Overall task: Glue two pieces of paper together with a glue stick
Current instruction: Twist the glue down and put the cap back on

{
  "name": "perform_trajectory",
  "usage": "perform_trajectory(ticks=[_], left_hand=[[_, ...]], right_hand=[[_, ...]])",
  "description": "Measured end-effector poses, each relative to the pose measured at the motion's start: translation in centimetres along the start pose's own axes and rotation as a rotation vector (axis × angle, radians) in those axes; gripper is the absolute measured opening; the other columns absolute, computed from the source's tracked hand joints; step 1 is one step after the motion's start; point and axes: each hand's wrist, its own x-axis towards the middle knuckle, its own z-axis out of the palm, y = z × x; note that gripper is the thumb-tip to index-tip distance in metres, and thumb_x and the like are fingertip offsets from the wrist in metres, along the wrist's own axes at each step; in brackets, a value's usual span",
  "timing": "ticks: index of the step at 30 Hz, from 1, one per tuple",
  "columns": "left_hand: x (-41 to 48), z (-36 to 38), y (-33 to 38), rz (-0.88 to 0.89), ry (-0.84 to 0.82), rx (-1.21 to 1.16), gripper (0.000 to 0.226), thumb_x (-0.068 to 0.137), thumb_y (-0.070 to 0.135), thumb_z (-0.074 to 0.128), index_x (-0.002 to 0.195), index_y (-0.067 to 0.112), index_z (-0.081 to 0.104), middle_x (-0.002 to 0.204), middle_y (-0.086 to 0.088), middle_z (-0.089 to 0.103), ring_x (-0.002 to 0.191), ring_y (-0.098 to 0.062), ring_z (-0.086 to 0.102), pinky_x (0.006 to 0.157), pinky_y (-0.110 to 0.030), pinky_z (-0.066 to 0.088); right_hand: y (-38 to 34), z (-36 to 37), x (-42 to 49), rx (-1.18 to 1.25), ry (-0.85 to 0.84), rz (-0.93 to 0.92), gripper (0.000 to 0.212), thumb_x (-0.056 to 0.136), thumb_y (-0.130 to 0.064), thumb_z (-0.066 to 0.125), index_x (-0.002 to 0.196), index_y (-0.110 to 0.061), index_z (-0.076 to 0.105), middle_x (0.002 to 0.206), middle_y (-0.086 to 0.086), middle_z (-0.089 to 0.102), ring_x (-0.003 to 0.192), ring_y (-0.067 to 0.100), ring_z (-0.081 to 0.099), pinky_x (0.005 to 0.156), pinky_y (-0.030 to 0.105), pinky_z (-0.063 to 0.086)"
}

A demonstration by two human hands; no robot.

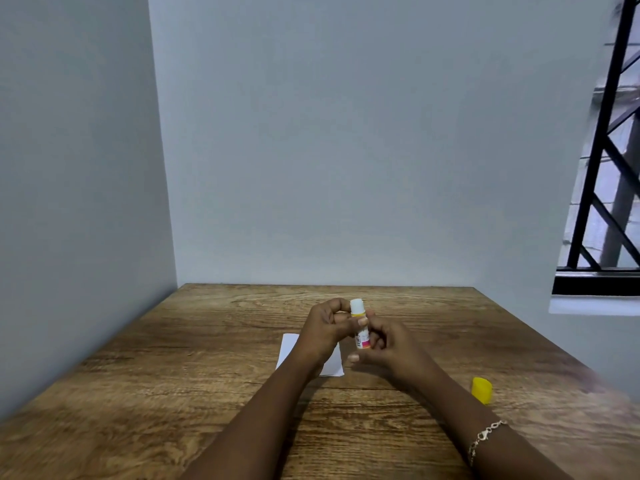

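Above mid-table, both your hands grasp the uncapped glue stick (358, 323) upright: left hand (323, 329) curled round its upper part, right hand (389, 346) pinching the lower barrel. White paper (288, 348) lies flat on the wooden table (194, 375) beneath the hands, partly hidden by your left wrist; yellow cap (482, 390) sits well apart, near right.

Glue stick (360, 329) label print (barcode too) too blurry, nothing legible.
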Motion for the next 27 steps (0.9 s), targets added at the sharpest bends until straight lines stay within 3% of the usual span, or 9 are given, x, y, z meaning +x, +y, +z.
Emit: perform_trajectory(ticks=[4, 7, 10, 13, 16, 18, 20, 23, 27], left_hand=[[-0.2, -0.2, 0.3, -0.007, -0.008, -0.011, 0.015, 0.083, -0.003, 0.060, 0.097, -0.005, 0.060, 0.083, 0.002, 0.075, 0.074, -0.011, 0.071, 0.064, -0.020, 0.055], [-0.3, 0.0, 0.5, -0.005, -0.023, -0.024, 0.019, 0.083, -0.005, 0.059, 0.102, -0.009, 0.057, 0.082, 0.003, 0.075, 0.074, -0.011, 0.071, 0.066, -0.020, 0.055], [-0.4, 0.2, 0.5, 0.000, -0.013, -0.032, 0.019, 0.081, -0.006, 0.061, 0.099, -0.007, 0.056, 0.078, 0.000, 0.075, 0.069, -0.013, 0.069, 0.068, -0.023, 0.056], [-0.5, 0.3, 0.5, -0.005, 0.003, -0.045, 0.018, 0.080, -0.004, 0.062, 0.097, -0.005, 0.056, 0.081, -0.007, 0.074, 0.069, -0.019, 0.068, 0.069, -0.028, 0.055], [-0.5, 0.1, 0.8, 0.000, 0.000, -0.068, 0.011, 0.081, -0.006, 0.060, 0.090, 0.000, 0.057, 0.084, -0.001, 0.076, 0.072, -0.014, 0.070, 0.064, -0.022, 0.055], [-0.6, 0.1, 1.1, 0.006, -0.004, -0.066, 0.011, 0.082, -0.006, 0.059, 0.088, 0.003, 0.057, 0.084, 0.000, 0.075, 0.071, -0.011, 0.070, 0.058, -0.017, 0.051], [-0.6, 0.1, 1.1, 0.004, -0.020, -0.071, 0.013, 0.081, -0.007, 0.059, 0.086, 0.004, 0.057, 0.083, 0.001, 0.076, 0.073, -0.011, 0.070, 0.060, -0.019, 0.053], [-0.6, 0.2, 0.9, 0.002, -0.033, -0.076, 0.015, 0.079, -0.010, 0.060, 0.085, 0.004, 0.056, 0.081, 0.001, 0.076, 0.074, -0.013, 0.071, 0.068, -0.021, 0.056], [-0.6, 0.2, 0.8, 0.001, -0.025, -0.068, 0.015, 0.078, -0.008, 0.062, 0.088, 0.002, 0.057, 0.081, 0.001, 0.076, 0.074, -0.014, 0.070, 0.073, -0.026, 0.057]], right_hand=[[-0.1, -0.3, -0.1, 0.216, -0.106, 0.103, 0.027, 0.078, 0.009, 0.059, 0.095, -0.011, 0.068, 0.078, 0.004, 0.065, 0.079, 0.020, 0.057, 0.074, 0.037, 0.048], [-0.3, -0.3, -0.1, 0.234, -0.082, 0.093, 0.026, 0.075, 0.014, 0.058, 0.096, 0.001, 0.064, 0.071, 0.003, 0.060, 0.065, 0.011, 0.056, 0.063, 0.028, 0.049], [-0.4, 0.0, -0.2, 0.119, -0.024, 0.035, 0.029, 0.062, 0.003, 0.074, 0.085, -0.014, 0.066, 0.056, -0.012, 0.047, 0.051, 0.000, 0.041, 0.054, 0.022, 0.039], [-0.3, 0.2, -0.4, 0.032, 0.018, -0.008, 0.032, 0.065, 0.002, 0.076, 0.085, -0.021, 0.066, 0.059, -0.010, 0.045, 0.052, -0.002, 0.040, 0.054, 0.018, 0.038], [-0.2, 0.1, -0.4, 0.168, -0.068, 0.046, 0.029, 0.076, 0.005, 0.065, 0.098, -0.014, 0.067, 0.075, 0.006, 0.058, 0.069, 0.014, 0.054, 0.068, 0.034, 0.046], [-0.4, -0.2, -0.4, 0.277, -0.116, 0.082, 0.027, 0.082, 0.009, 0.055, 0.102, -0.006, 0.065, 0.087, 0.011, 0.065, 0.073, 0.021, 0.061, 0.069, 0.035, 0.049], [-0.6, -0.2, -0.4, 0.314, -0.112, 0.089, 0.027, 0.081, 0.015, 0.051, 0.097, -0.002, 0.064, 0.083, 0.012, 0.063, 0.063, 0.017, 0.062, 0.060, 0.028, 0.051], [-0.5, 0.0, -0.3, 0.264, -0.069, 0.077, 0.029, 0.073, 0.018, 0.059, 0.093, -0.003, 0.064, 0.068, 0.010, 0.052, 0.054, 0.014, 0.053, 0.058, 0.032, 0.048], [-0.5, 0.1, -0.5, 0.054, -0.013, 0.008, 0.030, 0.064, 0.004, 0.075, 0.080, -0.019, 0.065, 0.058, -0.011, 0.049, 0.052, 0.002, 0.042, 0.053, 0.019, 0.041]])
